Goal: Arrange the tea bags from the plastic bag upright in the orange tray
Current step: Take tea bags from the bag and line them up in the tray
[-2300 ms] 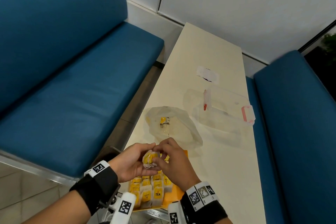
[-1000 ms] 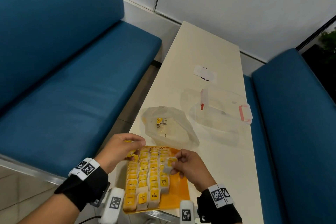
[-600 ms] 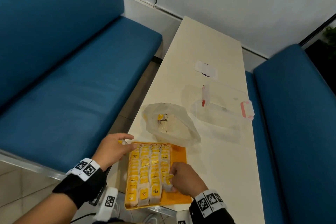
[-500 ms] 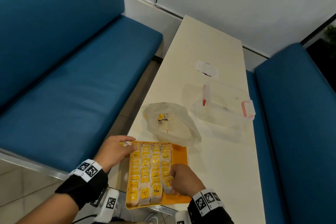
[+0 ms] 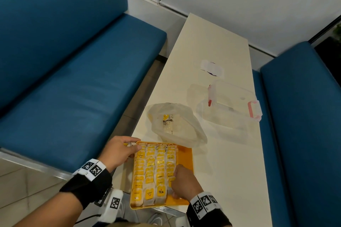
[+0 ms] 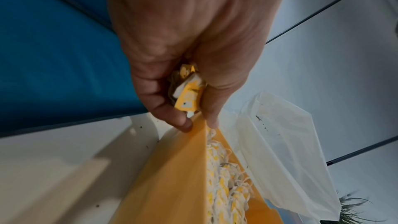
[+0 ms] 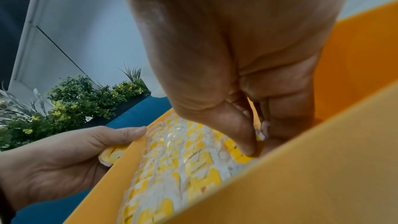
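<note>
Head view | tea bags (image 5: pixel 156 173) upright, yellow-tagged rows | left hand (image 5: pixel 120 151) clutches spare bags | right hand (image 5: pixel 184 183) pinches one

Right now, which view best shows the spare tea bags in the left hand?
Left wrist: the left hand curls round yellow-tagged spare tea bags while its fingertips touch the orange tray rim. Right wrist shows only one yellow corner under the palm. Head shows just a white sliver by the thumb.
</note>
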